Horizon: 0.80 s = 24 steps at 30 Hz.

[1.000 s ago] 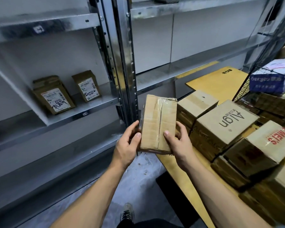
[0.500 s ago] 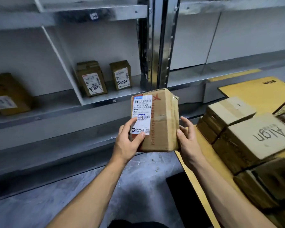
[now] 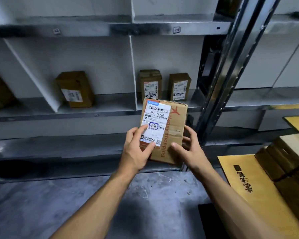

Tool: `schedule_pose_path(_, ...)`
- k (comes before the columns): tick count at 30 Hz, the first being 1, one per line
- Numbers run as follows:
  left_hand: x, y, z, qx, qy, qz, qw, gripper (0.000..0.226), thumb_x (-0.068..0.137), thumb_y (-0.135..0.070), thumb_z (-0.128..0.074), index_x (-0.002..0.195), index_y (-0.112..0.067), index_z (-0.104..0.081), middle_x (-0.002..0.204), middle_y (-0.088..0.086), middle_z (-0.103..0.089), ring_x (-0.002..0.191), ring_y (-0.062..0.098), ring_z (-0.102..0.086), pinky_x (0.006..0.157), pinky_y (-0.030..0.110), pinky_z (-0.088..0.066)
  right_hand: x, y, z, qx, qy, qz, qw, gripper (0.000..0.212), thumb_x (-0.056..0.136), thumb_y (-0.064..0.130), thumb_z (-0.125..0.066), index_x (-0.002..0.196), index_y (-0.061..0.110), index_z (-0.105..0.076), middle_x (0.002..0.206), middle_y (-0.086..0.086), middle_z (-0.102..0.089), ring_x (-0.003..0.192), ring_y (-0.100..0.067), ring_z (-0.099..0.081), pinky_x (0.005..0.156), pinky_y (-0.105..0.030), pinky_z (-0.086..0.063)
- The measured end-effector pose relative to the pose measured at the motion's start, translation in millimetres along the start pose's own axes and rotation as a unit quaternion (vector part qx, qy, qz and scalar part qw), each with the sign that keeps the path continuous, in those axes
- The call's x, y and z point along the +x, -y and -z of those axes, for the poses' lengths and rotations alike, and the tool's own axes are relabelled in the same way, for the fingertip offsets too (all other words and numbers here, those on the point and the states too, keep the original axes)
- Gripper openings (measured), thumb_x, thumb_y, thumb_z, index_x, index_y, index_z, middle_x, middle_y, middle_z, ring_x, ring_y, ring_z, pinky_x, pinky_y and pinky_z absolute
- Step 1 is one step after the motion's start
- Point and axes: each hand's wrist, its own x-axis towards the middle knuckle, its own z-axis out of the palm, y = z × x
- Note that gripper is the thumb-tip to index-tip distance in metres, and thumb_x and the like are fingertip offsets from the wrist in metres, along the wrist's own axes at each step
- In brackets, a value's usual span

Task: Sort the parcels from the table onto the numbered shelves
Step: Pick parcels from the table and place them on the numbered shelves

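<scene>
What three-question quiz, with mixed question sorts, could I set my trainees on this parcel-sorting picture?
1. True or false: both the left hand and the right hand have a grip on the parcel.
2. Multiple choice: the white label on the held parcel faces A) toward the camera, B) away from the camera, C) straight down.
3. Fill in: just right of the white divider, the shelf holds ___ small boxes standing side by side.

Key: 1 true; 2 A; 3 two.
</scene>
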Motion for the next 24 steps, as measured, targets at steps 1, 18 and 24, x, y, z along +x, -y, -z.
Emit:
schedule_pose_path(1, 2.3, 4.1, 12.0, 0.004, -0.006, -0.002, 1.0, 0.057, 0.084, -0.019, -0.074, 0.137, -0.024, -0.052, 0.126, -0.005, -0.042, 0.104, -0.019, -0.041, 0.088, -0.004, -0.03, 2.6, 6.2, -16.3, 0.001, -0.003, 0.009, 1.0, 0.073, 0.086, 0.028, -0.077, 0.142, 0.042, -0.033, 0.125, 0.011, -0.055, 0.11, 0.001, -0.06, 0.095, -0.028, -0.052)
schedule_pose_path(18, 72.8, 51.5, 208.2, 0.093, -0.077, -0.106, 0.987, 0.062, 0.087, -0.026, -0.069, 0.143, -0.035, -0.042, 0.144, 0.001, -0.036, 0.127, 0.009, -0.04, 0.097, -0.005, -0.02, 72.0, 109.1, -211.1, 0.015, -0.091, 0.157, 0.983, 0.075, 0.08, 0.034, -0.082, 0.134, 0.046, -0.032, 0.124, 0.015, -0.058, 0.113, -0.002, -0.06, 0.103, -0.044, -0.051)
schedule_pose_path(24, 113.2, 26.1, 272.5, 0.117, -0.126, -0.187, 0.967, 0.061, 0.088, -0.029, -0.067, 0.143, -0.02, -0.043, 0.14, 0.004, -0.045, 0.125, 0.011, -0.045, 0.106, 0.015, -0.032, 102.7, 173.0, -230.4, 0.061, -0.086, 0.229, 0.968, 0.077, 0.079, 0.031, -0.083, 0.139, 0.036, -0.034, 0.126, 0.007, -0.061, 0.114, -0.001, -0.062, 0.104, -0.044, -0.051)
